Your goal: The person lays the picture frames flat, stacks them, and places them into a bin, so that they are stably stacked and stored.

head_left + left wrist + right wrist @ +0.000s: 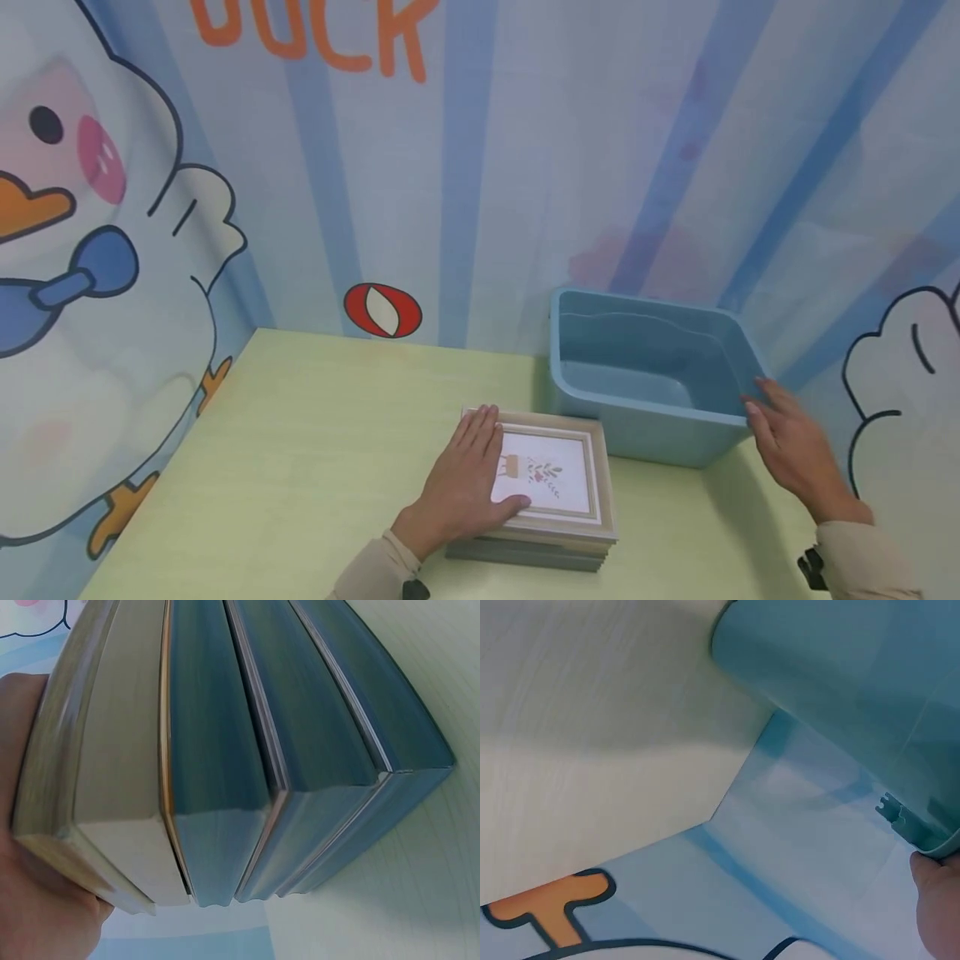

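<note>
A stack of picture frames lies flat on the table, and its top frame point(566, 475) has a pale border around a print of a plant. My left hand point(461, 483) rests on the left part of that frame, fingers straight and thumb spread. From the side, the left wrist view shows beige frames point(124, 750) uppermost and blue-grey frames point(217, 750) beneath. Behind the stack and to its right stands a blue plastic bin point(652, 429), its visible inside bare. With my right hand point(795, 450) I grip the bin's rim at the right end.
The pale yellow-green table point(300, 433) meets a striped blue cloth backdrop point(517, 167) behind the bin. A clip-like tab point(900, 817) juts out below the bin's rim in the right wrist view. Cartoon ducks are printed on the backdrop at both sides.
</note>
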